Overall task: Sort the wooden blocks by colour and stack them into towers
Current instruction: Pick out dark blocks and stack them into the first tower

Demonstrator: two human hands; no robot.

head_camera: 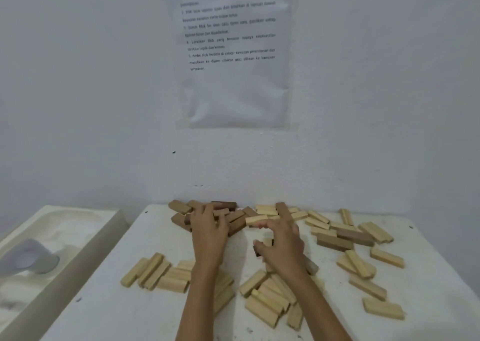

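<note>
Dark brown wooden block (257, 251) pinched in my right grip (283, 247), mid-sorting; next it goes left onto the brown block pile (181, 207) under my relaxed left grip (207, 233).

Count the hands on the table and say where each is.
2. The left hand is among the brown blocks by the wall; the right hand grips a dark block mid-table. Neither is hidden.

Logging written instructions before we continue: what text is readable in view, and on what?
Sheet on the wall, line 5: "Ambil blok berbaki di sekitar kawasan ... masukkan ke dalam struktur atau alihkan ke kawasan simpanan"
Its heading and lines 1 to 4: too blurred to read.
Wooden blocks: no text.
</note>
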